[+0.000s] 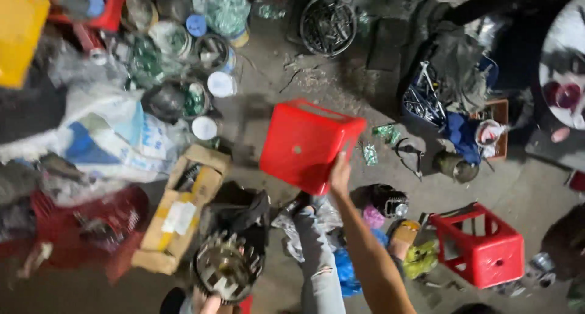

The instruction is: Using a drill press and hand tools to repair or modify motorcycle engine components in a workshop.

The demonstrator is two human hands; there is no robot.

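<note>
Red plastic stool [308, 144] hung tilted off the floor, gripped at its edge by my right hand [339, 175]. My left hand [210, 302], lower left, clutched a toothed metal drum [226, 268]. Neither was set down yet.

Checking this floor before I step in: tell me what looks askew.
The red stool is off the floor and tilted, held at one edge by the right hand. The left hand holds a toothed metal ring. Another red stool stands upright.
</note>
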